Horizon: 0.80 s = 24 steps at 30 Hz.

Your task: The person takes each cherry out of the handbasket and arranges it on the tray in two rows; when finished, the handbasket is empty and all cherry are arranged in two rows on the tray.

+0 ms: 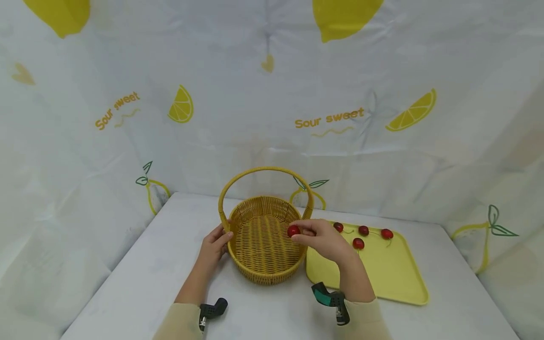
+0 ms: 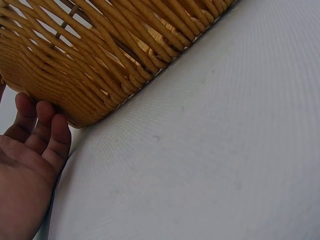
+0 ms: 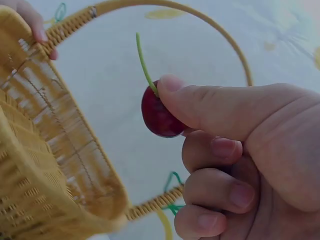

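Note:
A round woven basket [image 1: 265, 245] with a tall arched handle [image 1: 265, 168] stands on the table, its floor bare. My left hand [image 1: 214, 244] grips its left rim by the handle's foot, thumb over the edge; in the left wrist view, fingers [image 2: 61, 137] rest against the outer weave. Between thumb and fingers, my right hand [image 1: 327, 240] pinches a dark red cherry [image 3: 159, 114] whose green stem points up in the right wrist view. From the head view, that cherry overlaps the basket's right inner side.
On the right, partly behind my right forearm, lies a yellow tray [image 1: 393, 276] with several stemmed cherries [image 1: 358, 243] towards its back edge. A white cloth [image 1: 238, 127] with lemon prints hangs behind and around the white table [image 1: 140, 288].

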Available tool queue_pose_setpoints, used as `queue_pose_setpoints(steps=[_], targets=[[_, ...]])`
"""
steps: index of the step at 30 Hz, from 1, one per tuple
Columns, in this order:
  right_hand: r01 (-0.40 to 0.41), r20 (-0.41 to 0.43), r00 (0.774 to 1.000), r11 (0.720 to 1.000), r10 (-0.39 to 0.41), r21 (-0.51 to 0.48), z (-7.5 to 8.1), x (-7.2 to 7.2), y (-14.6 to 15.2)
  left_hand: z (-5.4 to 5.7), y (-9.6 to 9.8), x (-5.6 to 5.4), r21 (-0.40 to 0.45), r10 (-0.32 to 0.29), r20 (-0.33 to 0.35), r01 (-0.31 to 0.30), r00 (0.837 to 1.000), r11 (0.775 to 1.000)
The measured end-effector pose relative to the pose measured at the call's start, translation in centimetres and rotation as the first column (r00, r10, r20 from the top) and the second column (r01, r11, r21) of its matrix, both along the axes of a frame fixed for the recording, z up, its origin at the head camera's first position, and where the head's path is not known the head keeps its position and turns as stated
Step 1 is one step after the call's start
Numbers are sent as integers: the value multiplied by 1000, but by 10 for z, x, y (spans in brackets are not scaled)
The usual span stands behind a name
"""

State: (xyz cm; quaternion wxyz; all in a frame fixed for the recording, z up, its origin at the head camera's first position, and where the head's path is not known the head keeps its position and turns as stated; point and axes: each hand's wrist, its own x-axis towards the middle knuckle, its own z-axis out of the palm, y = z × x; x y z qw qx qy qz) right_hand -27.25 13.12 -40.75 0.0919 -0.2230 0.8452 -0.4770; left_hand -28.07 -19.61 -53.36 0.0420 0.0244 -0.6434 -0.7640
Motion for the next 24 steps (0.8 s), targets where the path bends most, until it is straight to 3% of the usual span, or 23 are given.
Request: queue_pose_setpoints(steps=[6, 11, 16, 24], targets=[[69, 7, 998, 997, -69, -17, 5, 4, 36, 1, 0, 1, 7, -26, 0, 26, 1000, 1000], [198, -36, 980, 979, -197, 43, 5, 5, 68, 3, 0, 3, 21, -29, 7, 28, 1000, 999], [351, -59, 936, 927, -346, 136, 0, 3, 95, 5, 0, 3, -1, -17, -4, 17, 1000, 1000], [489, -79, 871, 842, -485, 227, -23, 0, 140, 4, -1, 3, -18, -15, -2, 15, 1000, 1000]])
